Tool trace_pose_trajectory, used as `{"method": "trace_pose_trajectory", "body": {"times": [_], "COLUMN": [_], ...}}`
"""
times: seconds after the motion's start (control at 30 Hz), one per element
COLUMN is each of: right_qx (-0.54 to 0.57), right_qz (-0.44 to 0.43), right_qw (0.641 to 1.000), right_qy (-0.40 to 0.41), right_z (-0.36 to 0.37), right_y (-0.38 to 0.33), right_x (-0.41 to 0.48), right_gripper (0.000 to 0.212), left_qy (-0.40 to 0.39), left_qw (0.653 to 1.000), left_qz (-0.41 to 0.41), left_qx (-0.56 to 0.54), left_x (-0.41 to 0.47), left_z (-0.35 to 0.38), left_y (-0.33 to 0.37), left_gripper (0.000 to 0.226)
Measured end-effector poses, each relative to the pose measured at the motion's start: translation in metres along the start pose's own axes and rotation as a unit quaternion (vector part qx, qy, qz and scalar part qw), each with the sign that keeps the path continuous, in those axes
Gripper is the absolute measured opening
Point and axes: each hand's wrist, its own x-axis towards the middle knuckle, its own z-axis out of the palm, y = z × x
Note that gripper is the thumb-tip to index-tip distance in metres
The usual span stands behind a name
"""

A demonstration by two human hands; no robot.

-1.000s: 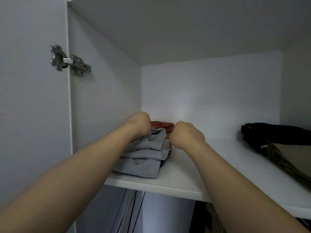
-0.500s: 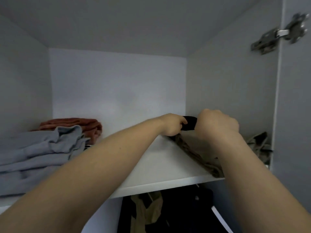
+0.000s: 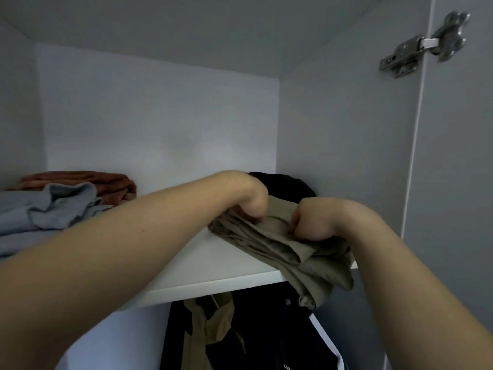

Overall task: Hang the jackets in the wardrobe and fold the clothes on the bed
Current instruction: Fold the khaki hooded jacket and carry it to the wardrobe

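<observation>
White wardrobe shelf (image 3: 213,263) up at head height, and both arms reach in over it. The left hand (image 3: 250,198) is curled tight into the far edge of a folded khaki garment (image 3: 280,244), knuckles up, fingers buried in the cloth. The right hand (image 3: 314,220) is fisted on the same garment just beside it, pinching a bunch of fabric on the near side. That khaki garment lies at the right end of the shelf, against the side wall, and its near corner spills over the front edge and hangs down. Right behind it, touching, sits a black garment (image 3: 288,188), half hidden by the left wrist. Over on the left end, well apart, there's a stack of grey folded clothes (image 3: 48,209), a bit rumpled on top, with a rust-coloured folded piece (image 3: 106,182) behind it by the back wall. Below the shelf a tan jacket (image 3: 210,324) and a dark navy jacket (image 3: 266,329) hang side by side. Upper right, a metal hinge (image 3: 424,44) joins the open door (image 3: 458,182) to the wardrobe's side.
</observation>
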Motion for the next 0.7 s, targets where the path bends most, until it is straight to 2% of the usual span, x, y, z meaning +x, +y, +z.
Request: {"method": "trace_pose_trajectory", "body": {"times": [0.1,0.17,0.23,0.3,0.4,0.43,0.53,0.6,0.7], "right_qx": [0.029,0.054,0.018,-0.025,-0.007,0.013,0.092,0.113,0.082], "right_qz": [-0.083,-0.126,-0.135,-0.119,-0.121,-0.13,-0.182,-0.204,-0.209], "right_qw": [0.996,0.991,0.991,0.992,0.99,0.989,0.977,0.972,0.974], "right_qy": [0.009,0.014,0.004,0.021,0.071,0.071,0.052,0.021,-0.009], "right_z": [-0.003,-0.002,0.003,0.009,0.023,0.028,0.034,0.031,0.034], "right_y": [-0.026,-0.044,-0.059,-0.07,-0.078,-0.08,-0.083,-0.085,-0.094], "right_x": [0.005,0.015,0.034,0.059,0.081,0.084,0.08,0.07,0.059], "right_gripper": [0.03,0.04,0.053,0.056,0.04,0.038,0.042,0.051,0.06], "left_qy": [-0.14,-0.211,-0.177,-0.057,0.126,0.139,0.08,0.054,0.046], "left_qw": [0.986,0.967,0.972,0.987,0.988,0.987,0.988,0.989,0.989], "left_qz": [-0.086,-0.138,-0.15,-0.137,-0.092,-0.08,-0.048,-0.065,-0.116], "left_qx": [-0.019,-0.031,-0.046,-0.068,-0.02,-0.035,-0.125,-0.118,-0.085], "left_x": [-0.015,-0.026,-0.035,-0.046,-0.048,-0.048,-0.055,-0.064,-0.065], "left_z": [0.004,0.008,0.013,0.018,0.045,0.057,0.083,0.084,0.08], "left_y": [-0.03,-0.049,-0.066,-0.079,-0.098,-0.103,-0.111,-0.114,-0.113], "left_gripper": [0.038,0.04,0.04,0.034,0.042,0.045,0.048,0.047,0.049]}}
